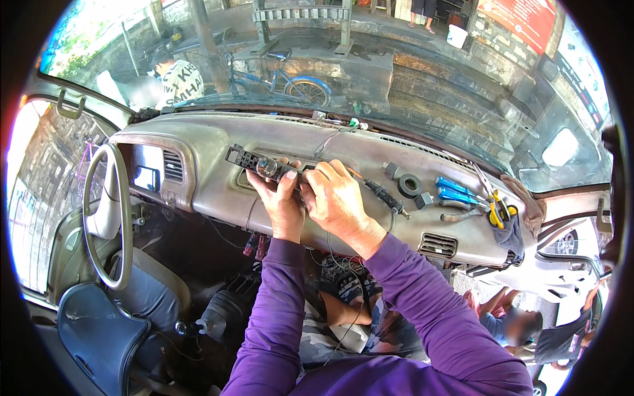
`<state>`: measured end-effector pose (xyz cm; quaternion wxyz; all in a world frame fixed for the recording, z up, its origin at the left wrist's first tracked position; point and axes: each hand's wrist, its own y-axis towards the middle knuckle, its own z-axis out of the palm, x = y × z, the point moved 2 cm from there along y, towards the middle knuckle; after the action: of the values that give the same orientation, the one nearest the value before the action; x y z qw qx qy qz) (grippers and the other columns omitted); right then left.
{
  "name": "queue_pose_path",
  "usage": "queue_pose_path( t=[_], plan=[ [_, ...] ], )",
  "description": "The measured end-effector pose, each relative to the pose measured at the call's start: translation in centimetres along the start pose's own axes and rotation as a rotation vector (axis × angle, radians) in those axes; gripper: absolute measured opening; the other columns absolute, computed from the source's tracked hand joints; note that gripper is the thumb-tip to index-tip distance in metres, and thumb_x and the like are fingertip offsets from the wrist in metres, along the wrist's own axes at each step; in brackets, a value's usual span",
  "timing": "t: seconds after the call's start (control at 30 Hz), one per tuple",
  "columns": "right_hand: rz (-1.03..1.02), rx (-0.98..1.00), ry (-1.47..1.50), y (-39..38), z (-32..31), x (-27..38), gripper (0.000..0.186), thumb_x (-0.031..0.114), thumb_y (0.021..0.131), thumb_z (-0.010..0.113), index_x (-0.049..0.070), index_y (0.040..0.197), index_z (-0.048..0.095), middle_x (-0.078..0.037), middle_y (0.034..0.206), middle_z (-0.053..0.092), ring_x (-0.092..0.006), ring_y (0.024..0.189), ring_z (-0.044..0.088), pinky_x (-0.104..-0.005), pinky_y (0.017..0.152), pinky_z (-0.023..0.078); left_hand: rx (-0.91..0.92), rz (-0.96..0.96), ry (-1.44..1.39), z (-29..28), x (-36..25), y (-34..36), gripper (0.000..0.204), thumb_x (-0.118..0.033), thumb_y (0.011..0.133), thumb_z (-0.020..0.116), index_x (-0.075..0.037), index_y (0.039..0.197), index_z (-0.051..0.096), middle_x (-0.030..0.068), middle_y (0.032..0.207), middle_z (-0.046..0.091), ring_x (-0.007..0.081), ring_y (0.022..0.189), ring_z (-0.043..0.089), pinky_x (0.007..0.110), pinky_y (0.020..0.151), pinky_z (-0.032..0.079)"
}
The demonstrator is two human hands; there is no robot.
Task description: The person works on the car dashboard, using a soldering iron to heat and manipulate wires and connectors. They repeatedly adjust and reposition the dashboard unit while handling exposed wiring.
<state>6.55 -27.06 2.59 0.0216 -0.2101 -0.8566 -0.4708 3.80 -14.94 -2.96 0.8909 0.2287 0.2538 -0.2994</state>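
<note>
My left hand (pixel 282 206) is closed around a long black plastic switch panel or electrical module (pixel 248 160) with a round knob-like part, holding it above the dashboard. At the panel's right end, my right hand (pixel 335 203) has its fingers bent and pressed together. Whatever lies between those fingertips is hidden. To the right of that hand, a black probe-like tool with an orange-brown tip (pixel 382 194) rests on the dashboard. Beside it lie a roll of black tape (pixel 409 185) and a small dark block (pixel 391 171).
Blue-handled screwdrivers (pixel 454 189), yellow-and-black-handled cutters (pixel 500 208) and a grey cloth (pixel 508 236) lie at the dashboard's right end. Loose wires (pixel 337 259) hang below my wrists. The steering wheel (pixel 124 224) stands at left. Several people are outside the vehicle.
</note>
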Motion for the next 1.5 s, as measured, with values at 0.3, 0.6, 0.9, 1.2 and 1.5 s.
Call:
queue_pose_path(
  t=[0.3,0.6,0.9,1.2,1.5],
  plan=[
    [0.031,0.027,0.022,-0.3,0.2,-0.1,0.012,0.010,0.085,0.076,0.006,0.092,0.067,-0.010,0.087,0.063,-0.0342,0.085,0.062,-0.0456,0.075,0.053,-0.001,0.023,0.008,-0.3,0.4,0.1,0.072,-0.007,0.086,0.076,-0.017,0.147,0.037,0.0129,0.121,0.061,0.0329,0.108,0.068,0.047,0.096,0.057],
    [0.047,0.036,0.009,-0.4,0.3,-0.2,0.014,0.011,0.085,0.077,0.005,0.093,0.068,-0.010,0.087,0.063,-0.0327,0.085,0.061,-0.0435,0.076,0.053,0.048,0.000,-0.066,-0.8,0.7,0.4,0.097,-0.001,0.083,0.080,-0.019,0.160,0.026,0.0141,0.126,0.058,0.0316,0.110,0.066,0.047,0.096,0.059],
    [0.058,0.041,0.012,-0.5,0.1,-0.1,0.013,0.011,0.086,0.077,0.005,0.094,0.069,-0.010,0.088,0.063,-0.0337,0.085,0.061,-0.0444,0.077,0.053,0.034,0.016,-0.024,-0.6,0.5,0.5,0.096,-0.001,0.083,0.080,-0.017,0.161,0.026,0.0134,0.125,0.058,0.0308,0.110,0.066,0.047,0.097,0.059],
    [0.076,-0.011,0.084,-0.8,0.1,-0.2,0.014,0.007,0.086,0.079,0.008,0.097,0.071,-0.008,0.090,0.065,-0.0350,0.086,0.062,-0.0455,0.078,0.052,0.010,0.021,-0.010,-0.7,0.6,0.3,0.096,-0.003,0.082,0.082,-0.015,0.159,0.026,0.0120,0.125,0.058,0.0301,0.112,0.066,0.047,0.102,0.055],
    [0.093,-0.055,0.146,-1.4,0.3,-0.7,0.015,0.008,0.086,0.078,0.009,0.100,0.072,-0.009,0.093,0.065,-0.0354,0.087,0.062,-0.0477,0.081,0.050,-0.002,0.023,0.052,0.6,0.0,-0.3,0.079,-0.008,0.082,0.080,-0.017,0.146,0.035,0.0123,0.123,0.055,0.0326,0.112,0.063,0.051,0.101,0.056]
  ],
)
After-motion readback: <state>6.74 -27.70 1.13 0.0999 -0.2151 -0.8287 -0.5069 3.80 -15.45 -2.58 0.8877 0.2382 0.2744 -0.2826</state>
